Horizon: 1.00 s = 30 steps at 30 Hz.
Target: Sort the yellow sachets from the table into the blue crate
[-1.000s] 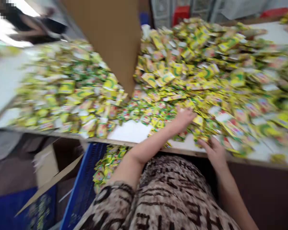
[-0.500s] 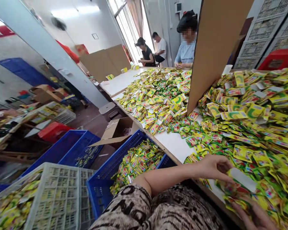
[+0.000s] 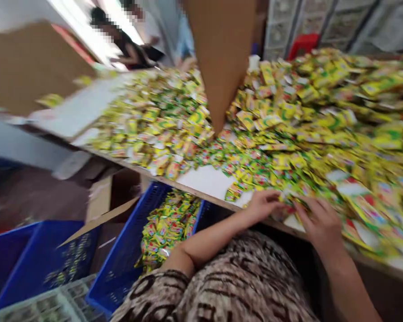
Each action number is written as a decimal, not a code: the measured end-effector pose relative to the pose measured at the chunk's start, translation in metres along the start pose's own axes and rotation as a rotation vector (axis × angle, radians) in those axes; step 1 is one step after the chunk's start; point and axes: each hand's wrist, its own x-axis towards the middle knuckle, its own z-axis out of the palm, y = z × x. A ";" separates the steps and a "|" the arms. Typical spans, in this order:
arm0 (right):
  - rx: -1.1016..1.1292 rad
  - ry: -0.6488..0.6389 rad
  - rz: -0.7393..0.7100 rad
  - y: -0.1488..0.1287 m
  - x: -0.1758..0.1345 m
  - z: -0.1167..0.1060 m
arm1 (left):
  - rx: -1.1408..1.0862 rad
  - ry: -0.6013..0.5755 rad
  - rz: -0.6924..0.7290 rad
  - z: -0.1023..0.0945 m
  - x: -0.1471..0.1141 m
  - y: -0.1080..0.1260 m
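Observation:
My left hand [image 3: 263,205] is at the front edge of the table, its fingers closed on a small green and yellow packet [image 3: 286,199]. From the other side my right hand [image 3: 322,221] reaches to the same packet, thumb and fingers bent against it. Motion blur and the fingers hide part of the packet. Just beyond both hands lies a heap of small green and yellow packets [image 3: 255,163]. Right of my right hand are larger yellow packs [image 3: 366,203] with white flaps, lying loose on the table.
A brown cardboard divider [image 3: 221,58] stands upright in the heap. Below the table edge, a blue crate [image 3: 121,250] holds many packets. An opened carton [image 3: 99,201] and another blue bin [image 3: 16,264] are at left. People [image 3: 130,49] sit beyond the table.
The view has swung right and down. My hands have come together around a small packet; before, they were farther apart at a white-flapped pack.

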 end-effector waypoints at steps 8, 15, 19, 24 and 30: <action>-0.229 -0.547 0.087 -0.016 0.039 -0.027 | 0.022 -0.131 0.010 -0.003 -0.001 -0.002; -0.047 -0.384 0.042 -0.009 0.035 -0.017 | 0.026 -0.141 -0.015 -0.008 -0.003 -0.004; 0.099 -0.431 0.025 -0.006 0.024 -0.016 | 0.025 -0.166 0.001 -0.011 -0.005 -0.004; 0.477 -0.105 0.546 -0.009 -0.005 -0.010 | -0.026 -0.156 -0.033 -0.015 -0.013 0.005; 0.797 -0.184 0.805 -0.015 -0.020 0.014 | -0.244 -0.250 -0.156 -0.014 -0.019 0.016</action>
